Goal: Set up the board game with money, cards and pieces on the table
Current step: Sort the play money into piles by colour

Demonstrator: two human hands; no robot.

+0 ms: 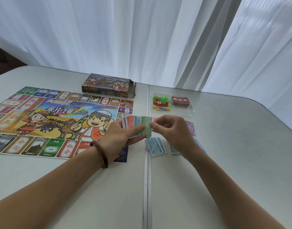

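The colourful game board (pixel 48 119) lies flat on the left of the white table (pixel 224 162). My left hand (pixel 120 136) holds a fanned stack of play money (pixel 133 124) above the board's right edge. My right hand (pixel 171 129) pinches the top green 500 note (pixel 146 128) of that stack. Sorted money lies on the table around my right hand: a blue 1000 pile (pixel 156 147), a green pile (pixel 174 149), a purple pile (pixel 190 127) and a red one partly hidden behind my fingers.
The open game box (pixel 109 85) lies behind the board. A clear plastic tray (pixel 172 103) at the right holds small coloured pieces (pixel 161 103) and a red card deck (pixel 180 101). A seam (pixel 147 179) splits the table. White curtains hang behind.
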